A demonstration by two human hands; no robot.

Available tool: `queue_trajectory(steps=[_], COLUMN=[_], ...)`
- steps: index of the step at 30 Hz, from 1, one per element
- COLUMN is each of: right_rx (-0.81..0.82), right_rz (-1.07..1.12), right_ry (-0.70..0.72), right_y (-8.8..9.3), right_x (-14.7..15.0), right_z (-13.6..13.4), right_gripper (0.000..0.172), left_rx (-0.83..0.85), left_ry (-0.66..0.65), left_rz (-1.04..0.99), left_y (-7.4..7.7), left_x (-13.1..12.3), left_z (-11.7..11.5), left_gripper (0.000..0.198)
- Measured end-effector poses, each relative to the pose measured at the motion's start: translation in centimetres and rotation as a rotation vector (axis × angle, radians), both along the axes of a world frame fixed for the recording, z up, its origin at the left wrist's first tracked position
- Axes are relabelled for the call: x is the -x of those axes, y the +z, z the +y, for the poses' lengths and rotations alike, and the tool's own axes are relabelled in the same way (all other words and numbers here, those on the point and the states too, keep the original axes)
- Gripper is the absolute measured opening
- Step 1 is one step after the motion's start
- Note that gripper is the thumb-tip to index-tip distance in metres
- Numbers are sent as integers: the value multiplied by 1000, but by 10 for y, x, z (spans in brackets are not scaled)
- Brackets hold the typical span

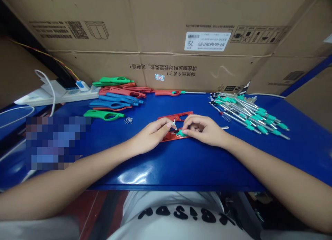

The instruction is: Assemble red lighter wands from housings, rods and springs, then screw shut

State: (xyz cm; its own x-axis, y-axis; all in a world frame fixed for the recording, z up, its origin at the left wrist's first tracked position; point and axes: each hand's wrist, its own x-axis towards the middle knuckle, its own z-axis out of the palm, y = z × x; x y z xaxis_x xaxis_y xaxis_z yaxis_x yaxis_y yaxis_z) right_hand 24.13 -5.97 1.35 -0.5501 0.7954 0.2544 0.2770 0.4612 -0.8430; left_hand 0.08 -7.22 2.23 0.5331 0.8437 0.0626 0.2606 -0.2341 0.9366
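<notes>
Two red lighter casing halves lie in front of me. The far red casing half [187, 114] lies just beyond my hands, and the near red casing half [167, 138] is partly covered by them. My left hand [157, 131] pinches a small whitish part [174, 123] between thumb and fingertips, above the near half. With curled fingers, my right hand [204, 129] grips a green-collared lighter rod [181, 132] at the near half. The rod's metal tip shows past the right palm, while its middle is hidden by the hand. Thin white wire shows beside the green collar.
Green, red and blue casings [114, 100] are piled back left, near small screws [128, 120]. Several green-collared rods [249, 112] lie in a heap at right. An assembled red lighter [167, 92] rests by the cardboard box [160, 32]. A power strip [77, 94] stands at left.
</notes>
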Motion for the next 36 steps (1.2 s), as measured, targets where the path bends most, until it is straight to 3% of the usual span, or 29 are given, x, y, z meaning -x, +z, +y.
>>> queue_trajectory(steps=[3, 6, 11, 16, 25, 36], right_rx=[242, 325, 262, 231, 277, 159], right_rz=[69, 106, 31, -10, 58, 20], right_ry=[-49, -51, -45, -44, -30, -28], right_y=[0, 0, 0, -1, 1, 0], right_x=[0, -1, 0, 2, 1, 0], right_z=[0, 0, 0, 0, 3, 4], right_gripper=[32, 35, 33, 33, 31, 30], left_rx=[-80, -165, -147, -67, -34, 13], left_ry=[-20, -56, -9, -45, 32, 31], left_rz=[13, 50, 56, -58, 18, -2], left_y=[-1, -4, -10, -13, -9, -8], left_x=[1, 1, 0, 0, 0, -1], left_z=[1, 3, 6, 6, 6, 5], left_gripper=[32, 33, 38, 25, 31, 34])
